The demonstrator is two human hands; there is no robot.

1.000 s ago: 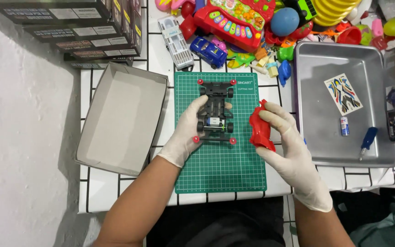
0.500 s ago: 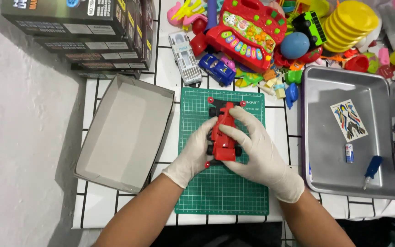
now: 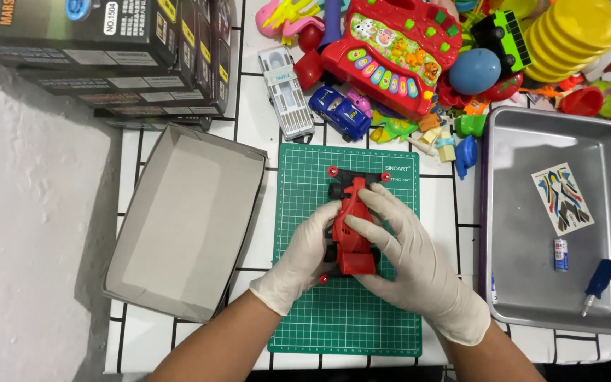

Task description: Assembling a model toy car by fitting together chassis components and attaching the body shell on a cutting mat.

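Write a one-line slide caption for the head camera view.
Gloved left hand and right hand press a red toy car body onto its chassis on a green cutting mat.

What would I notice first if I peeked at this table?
Two white-gloved hands, the left hand and right hand, press on a red toy race car in the middle of a green cutting mat. Behind it sits a bright heap of toys, with a metal tray at the right.
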